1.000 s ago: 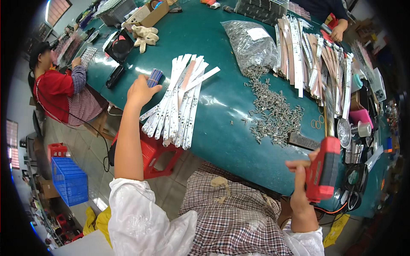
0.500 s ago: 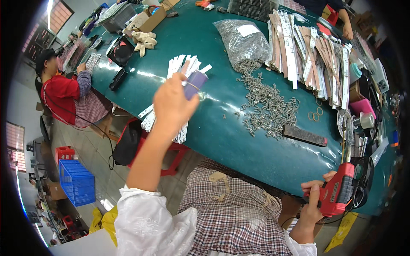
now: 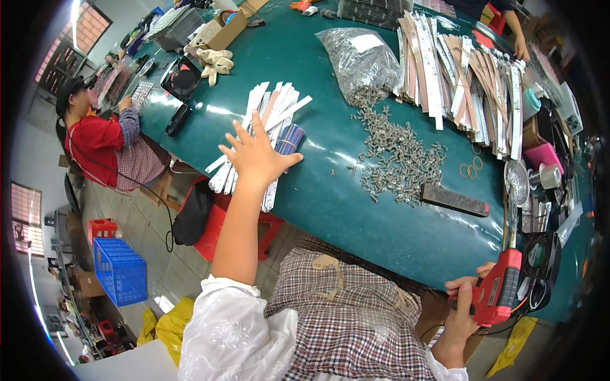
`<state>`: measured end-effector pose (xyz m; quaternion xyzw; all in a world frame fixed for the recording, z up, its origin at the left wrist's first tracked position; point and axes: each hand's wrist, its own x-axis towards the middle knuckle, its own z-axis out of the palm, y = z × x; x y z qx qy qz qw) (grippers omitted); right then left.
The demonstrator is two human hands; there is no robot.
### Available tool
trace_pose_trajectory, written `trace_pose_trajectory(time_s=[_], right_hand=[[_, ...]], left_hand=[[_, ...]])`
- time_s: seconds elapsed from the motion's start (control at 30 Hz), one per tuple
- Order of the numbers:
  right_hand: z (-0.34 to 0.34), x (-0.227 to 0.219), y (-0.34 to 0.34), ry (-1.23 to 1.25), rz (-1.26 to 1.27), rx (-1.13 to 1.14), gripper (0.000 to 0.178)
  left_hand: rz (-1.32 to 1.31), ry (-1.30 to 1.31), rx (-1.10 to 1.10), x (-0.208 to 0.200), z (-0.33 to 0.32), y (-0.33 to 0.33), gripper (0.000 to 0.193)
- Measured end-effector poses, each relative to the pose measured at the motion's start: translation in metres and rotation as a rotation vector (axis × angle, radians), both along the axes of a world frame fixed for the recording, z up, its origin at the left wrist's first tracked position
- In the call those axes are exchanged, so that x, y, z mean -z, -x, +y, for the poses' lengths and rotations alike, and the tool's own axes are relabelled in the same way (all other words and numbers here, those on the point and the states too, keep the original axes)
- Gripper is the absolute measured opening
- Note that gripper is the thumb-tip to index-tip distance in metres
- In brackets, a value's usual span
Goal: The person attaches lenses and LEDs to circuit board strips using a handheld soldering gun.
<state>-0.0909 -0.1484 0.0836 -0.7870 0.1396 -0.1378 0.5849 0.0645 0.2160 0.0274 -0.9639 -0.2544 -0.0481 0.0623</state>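
Head view: L hand (image 3: 255,159) is held w/ fingers spread wide, nothing gripped. Banded purple bundle (image 3: 290,139) is located just R of it, above thumb, at R edge of white strips (image 3: 287,103); long axis is directed away from wearer, tilted slightly R. Red/blk gun-shaped tool (image 3: 499,289) is gripped in R hand (image 3: 462,308), farther off.

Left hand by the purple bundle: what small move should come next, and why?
Probably a lift clear of the white strips: the left hand has its fingers spread, and the banded purple bundle beside its thumb appears ungripped. The right hand holds the red-and-black tool.
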Motion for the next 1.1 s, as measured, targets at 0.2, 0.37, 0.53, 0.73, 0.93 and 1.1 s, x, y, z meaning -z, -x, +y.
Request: trace_pose_trajectory(time_s=[0.2, 0.37, 0.53, 0.73, 0.93, 1.1], right_hand=[[0.001, 0.000, -0.003, -0.008, -0.058, -0.022, 0.029], [0.000, 0.002, -0.003, -0.008, -0.051, 0.007, 0.030], [-0.006, 0.004, 0.000, 0.021, -0.100, -0.042, 0.031], [-0.005, 0.007, 0.001, 0.054, -0.095, 0.018, 0.030], [-0.013, 0.007, -0.003, 0.041, 0.018, 0.096, 0.028], [-0.040, 0.027, -0.004, 0.175, -0.031, 0.130, 0.027]], left_hand=[[0.086, 0.183, -0.081, -0.001, 0.023, -0.006, 0.129], [0.036, 0.148, -0.127, 0.004, 0.075, -0.011, 0.122], [0.074, 0.131, -0.185, -0.003, 0.147, -0.022, 0.125], [0.105, 0.164, -0.149, 0.000, 0.188, -0.037, 0.129], [0.091, 0.117, -0.120, 0.007, 0.207, -0.032, 0.130], [0.136, -0.146, -0.155, -0.014, 0.160, -0.039, 0.124]])
